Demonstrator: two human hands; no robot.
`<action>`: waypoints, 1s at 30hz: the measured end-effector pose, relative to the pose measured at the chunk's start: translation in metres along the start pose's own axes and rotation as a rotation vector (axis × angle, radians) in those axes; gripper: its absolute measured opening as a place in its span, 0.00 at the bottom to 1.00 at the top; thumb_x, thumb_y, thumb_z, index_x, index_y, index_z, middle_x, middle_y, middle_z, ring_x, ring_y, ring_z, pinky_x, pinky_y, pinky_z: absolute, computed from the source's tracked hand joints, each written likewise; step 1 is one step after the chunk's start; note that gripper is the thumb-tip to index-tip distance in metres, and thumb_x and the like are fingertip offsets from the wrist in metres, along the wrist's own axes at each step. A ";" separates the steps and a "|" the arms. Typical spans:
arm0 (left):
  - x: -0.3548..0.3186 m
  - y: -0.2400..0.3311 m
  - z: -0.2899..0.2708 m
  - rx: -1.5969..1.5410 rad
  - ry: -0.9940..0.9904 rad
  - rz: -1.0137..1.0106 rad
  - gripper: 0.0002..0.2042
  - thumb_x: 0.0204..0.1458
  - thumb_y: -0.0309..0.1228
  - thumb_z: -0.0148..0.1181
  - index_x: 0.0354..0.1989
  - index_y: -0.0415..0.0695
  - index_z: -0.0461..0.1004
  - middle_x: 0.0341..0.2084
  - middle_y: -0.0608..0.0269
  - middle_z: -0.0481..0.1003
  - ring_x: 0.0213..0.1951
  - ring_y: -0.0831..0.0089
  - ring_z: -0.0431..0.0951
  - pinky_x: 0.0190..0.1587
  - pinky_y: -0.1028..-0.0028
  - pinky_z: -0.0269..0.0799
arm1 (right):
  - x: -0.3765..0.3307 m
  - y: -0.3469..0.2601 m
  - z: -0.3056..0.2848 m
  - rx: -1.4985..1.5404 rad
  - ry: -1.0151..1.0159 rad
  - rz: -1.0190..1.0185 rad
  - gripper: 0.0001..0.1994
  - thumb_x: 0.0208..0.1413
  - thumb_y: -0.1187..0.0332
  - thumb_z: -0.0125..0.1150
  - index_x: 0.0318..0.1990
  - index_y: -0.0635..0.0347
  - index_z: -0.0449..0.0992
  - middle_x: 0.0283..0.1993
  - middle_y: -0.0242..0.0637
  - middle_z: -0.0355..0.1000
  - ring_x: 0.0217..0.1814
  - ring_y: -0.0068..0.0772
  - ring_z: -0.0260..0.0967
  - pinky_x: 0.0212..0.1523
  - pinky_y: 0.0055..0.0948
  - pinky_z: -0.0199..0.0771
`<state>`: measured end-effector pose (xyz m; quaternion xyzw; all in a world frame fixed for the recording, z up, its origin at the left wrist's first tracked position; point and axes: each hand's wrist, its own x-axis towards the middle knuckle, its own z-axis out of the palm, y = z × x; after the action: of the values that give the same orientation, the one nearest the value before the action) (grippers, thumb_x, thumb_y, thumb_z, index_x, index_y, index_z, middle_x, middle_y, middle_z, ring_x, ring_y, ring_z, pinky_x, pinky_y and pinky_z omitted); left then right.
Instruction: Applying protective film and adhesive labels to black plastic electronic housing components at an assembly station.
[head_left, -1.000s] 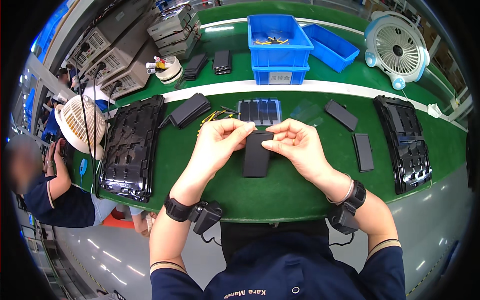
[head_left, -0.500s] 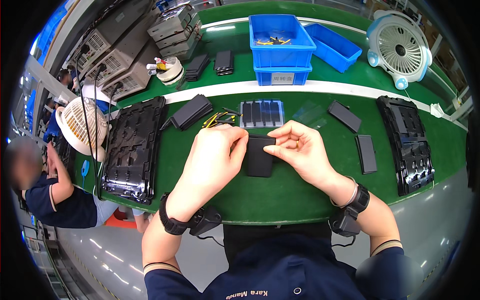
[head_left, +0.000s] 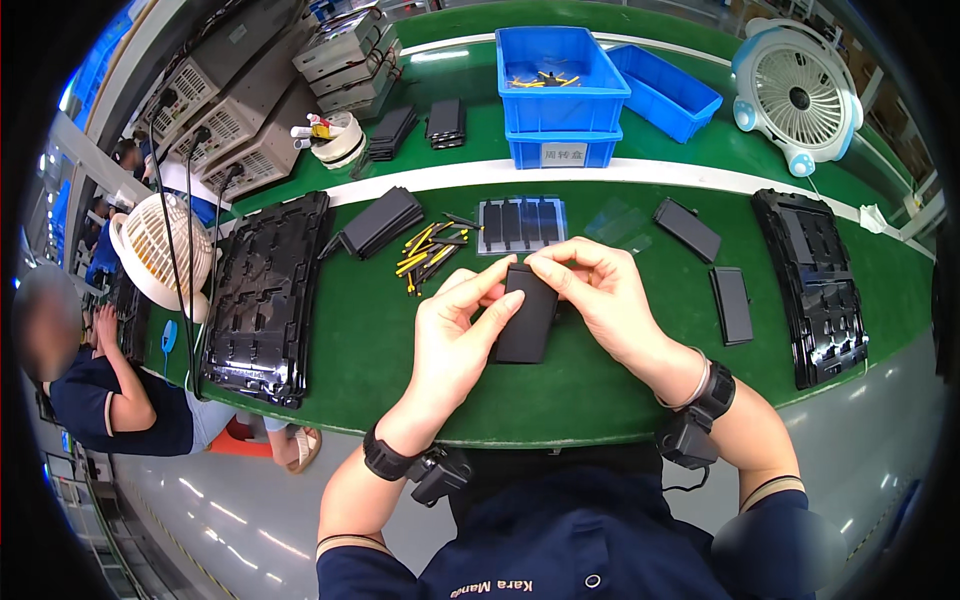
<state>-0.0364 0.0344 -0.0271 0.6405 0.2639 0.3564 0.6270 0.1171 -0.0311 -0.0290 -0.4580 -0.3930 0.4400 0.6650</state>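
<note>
Between both hands, over the near middle of the green table, is a flat black rectangular pack [head_left: 526,328] that looks like a battery cell. My left hand [head_left: 455,335] grips its left side near the top, thumb lying on its face. The fingers of my right hand [head_left: 603,300] pinch at its top right edge; anything small between the fingertips is hidden. Just beyond my hands lies a clear sheet [head_left: 522,226] with several black strips on it. A pile of yellow and black strips [head_left: 430,250] is spread left of it. Two similar black packs [head_left: 688,230] [head_left: 732,306] lie to the right.
Black moulded trays stand at left [head_left: 265,300] and right [head_left: 815,285]. A stack of black packs [head_left: 382,223] lies beyond my left hand. Blue bins [head_left: 562,110], a white fan [head_left: 798,98] and grey instruments [head_left: 235,130] line the back. Another person [head_left: 125,400] sits at far left.
My left hand has shifted right and turned, its thumb now on the pack's face. The pack has tilted slightly and come a little nearer. More of the yellow and black strips show.
</note>
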 end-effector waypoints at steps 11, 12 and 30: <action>0.001 -0.008 0.008 0.138 0.021 0.175 0.17 0.46 0.17 0.60 0.48 0.41 0.74 0.27 0.68 0.68 0.33 0.82 0.69 0.39 0.81 0.67 | -0.005 0.005 0.001 -0.122 0.083 0.037 0.06 0.54 0.70 0.59 0.33 0.65 0.76 0.32 0.29 0.71 0.33 0.15 0.66 0.34 0.17 0.68; 0.001 -0.010 0.008 0.140 0.018 0.176 0.17 0.46 0.17 0.60 0.48 0.41 0.74 0.27 0.68 0.68 0.33 0.82 0.69 0.39 0.81 0.67 | -0.006 0.007 0.002 -0.142 0.100 0.028 0.06 0.54 0.71 0.59 0.34 0.65 0.76 0.32 0.29 0.70 0.33 0.15 0.66 0.34 0.18 0.68; -0.001 0.000 0.000 0.150 0.059 0.187 0.18 0.49 0.19 0.59 0.51 0.39 0.71 0.30 0.67 0.70 0.35 0.81 0.70 0.42 0.80 0.68 | -0.009 -0.011 0.001 -0.135 -0.018 -0.016 0.12 0.48 0.78 0.63 0.42 0.64 0.74 0.30 0.27 0.70 0.28 0.10 0.63 0.30 0.12 0.65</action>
<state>-0.0375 0.0337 -0.0267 0.6966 0.2473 0.4115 0.5331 0.1159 -0.0412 -0.0191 -0.4945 -0.4313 0.4116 0.6325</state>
